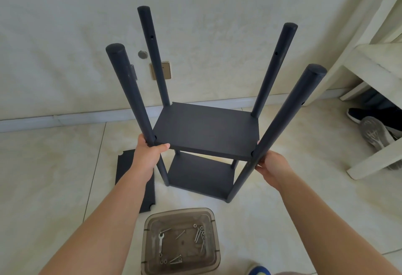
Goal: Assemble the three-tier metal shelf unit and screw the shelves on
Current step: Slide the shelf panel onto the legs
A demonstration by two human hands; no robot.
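Holding the shelf unit (204,131) upright on the floor (54,177), my left hand (150,153) grips the near left post (130,94) and my right hand (272,166) seems to grasp the near right post (289,120). A loose shelf (134,179) lies beside it; a box (181,242) with screws (200,233) stands nearer me.

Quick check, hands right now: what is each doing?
Left hand: grips the near-left post at the middle shelf.
Right hand: grips the near-right post there.
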